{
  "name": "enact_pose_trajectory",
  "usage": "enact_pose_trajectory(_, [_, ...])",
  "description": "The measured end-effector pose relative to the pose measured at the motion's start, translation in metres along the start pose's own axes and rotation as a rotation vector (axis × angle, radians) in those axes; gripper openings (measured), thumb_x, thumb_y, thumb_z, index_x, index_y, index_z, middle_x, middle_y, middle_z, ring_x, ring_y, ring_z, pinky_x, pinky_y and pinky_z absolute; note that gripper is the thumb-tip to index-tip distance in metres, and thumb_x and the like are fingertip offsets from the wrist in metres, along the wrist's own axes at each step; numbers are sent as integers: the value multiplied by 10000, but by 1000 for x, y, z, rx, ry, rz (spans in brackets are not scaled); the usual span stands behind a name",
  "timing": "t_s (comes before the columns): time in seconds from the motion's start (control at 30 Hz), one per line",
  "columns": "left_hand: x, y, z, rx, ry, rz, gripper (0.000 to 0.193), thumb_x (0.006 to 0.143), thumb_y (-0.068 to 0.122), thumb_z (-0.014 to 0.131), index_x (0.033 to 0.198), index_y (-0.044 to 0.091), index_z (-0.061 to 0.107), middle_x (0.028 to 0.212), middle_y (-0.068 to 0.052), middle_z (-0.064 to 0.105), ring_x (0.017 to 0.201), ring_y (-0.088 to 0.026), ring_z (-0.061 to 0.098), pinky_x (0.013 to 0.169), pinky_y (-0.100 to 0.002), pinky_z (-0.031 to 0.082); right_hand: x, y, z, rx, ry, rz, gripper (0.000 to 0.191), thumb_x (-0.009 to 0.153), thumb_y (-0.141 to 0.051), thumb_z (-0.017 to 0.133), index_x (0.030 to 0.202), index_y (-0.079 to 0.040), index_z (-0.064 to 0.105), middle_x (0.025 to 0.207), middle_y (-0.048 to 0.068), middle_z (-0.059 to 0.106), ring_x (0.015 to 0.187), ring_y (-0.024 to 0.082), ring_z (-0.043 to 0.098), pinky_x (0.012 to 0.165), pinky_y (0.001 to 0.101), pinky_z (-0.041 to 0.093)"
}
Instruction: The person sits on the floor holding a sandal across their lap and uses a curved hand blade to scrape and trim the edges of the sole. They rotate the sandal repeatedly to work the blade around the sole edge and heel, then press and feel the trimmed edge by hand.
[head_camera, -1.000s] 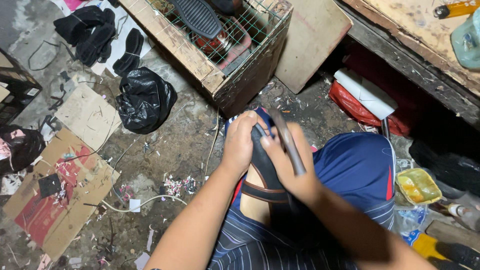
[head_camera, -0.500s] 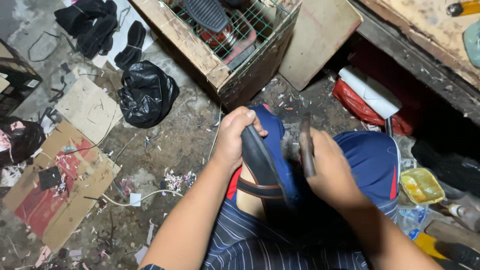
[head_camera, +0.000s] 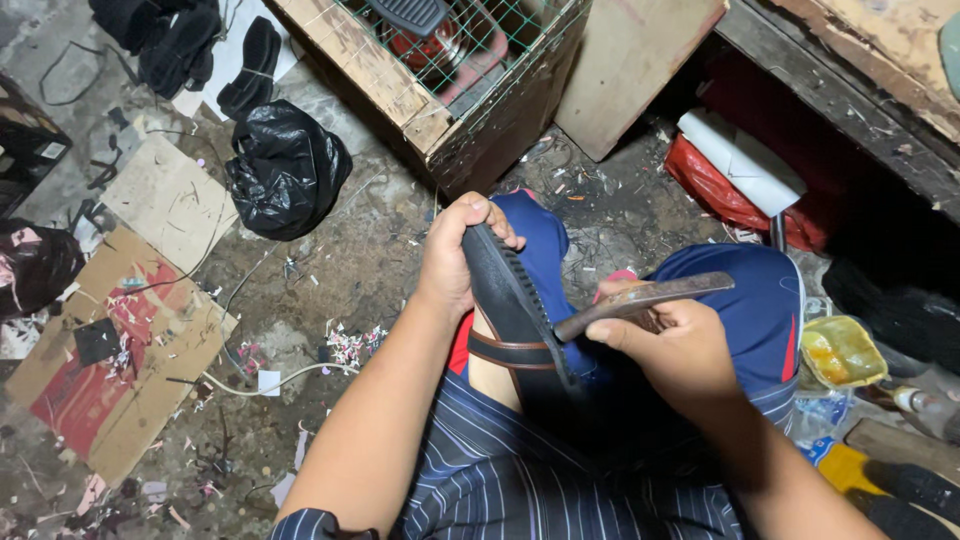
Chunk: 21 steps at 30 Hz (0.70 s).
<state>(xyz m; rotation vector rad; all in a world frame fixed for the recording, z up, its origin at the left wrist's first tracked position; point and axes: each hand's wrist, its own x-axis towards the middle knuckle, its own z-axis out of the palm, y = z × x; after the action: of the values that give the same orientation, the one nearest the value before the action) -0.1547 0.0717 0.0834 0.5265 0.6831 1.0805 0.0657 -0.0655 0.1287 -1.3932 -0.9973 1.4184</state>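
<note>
My left hand (head_camera: 455, 255) grips the toe end of a black sandal (head_camera: 510, 300) that stands on edge across my lap, its ridged sole turned right and a brown strap showing at its lower part. My right hand (head_camera: 670, 345) holds a rusty flat metal blade (head_camera: 640, 300) by its handle. The blade's lower end touches the edge of the sandal sole. Under both hands are my knees in blue shorts (head_camera: 740, 290) and a striped shirt.
A wooden crate with wire mesh (head_camera: 440, 70) holding footwear stands ahead. A black plastic bag (head_camera: 285, 170), flattened cardboard (head_camera: 120, 340), dark shoes (head_camera: 250, 65) and scraps lie on the dirty floor at left. A red bag (head_camera: 715, 190) and a yellow container (head_camera: 840, 350) sit at right.
The sandal has turned from flat to standing on its edge. My right hand has swung the blade out to the right, so it now lies nearly level against the sole's edge.
</note>
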Motion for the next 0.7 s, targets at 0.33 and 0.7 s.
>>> enact_pose_trajectory(0.33, [2, 8, 7, -15, 15, 48, 170, 888, 211, 550, 800, 71, 513, 756, -109, 563, 708, -245, 597, 729, -431, 549, 6, 24, 37, -229, 122, -212, 115, 840, -114, 786, 937, -55, 762, 850, 28, 729, 757, 123, 656, 715, 269, 522])
enact_pose_trajectory(0.7, [14, 18, 20, 96, 24, 28, 185, 880, 180, 511, 776, 31, 547, 736, -130, 588, 667, -238, 605, 704, -414, 575, 36, -1, 45, -282, 192, -378, 194, 825, -110, 809, 921, -44, 655, 827, 43, 674, 711, 125, 630, 666, 272, 522])
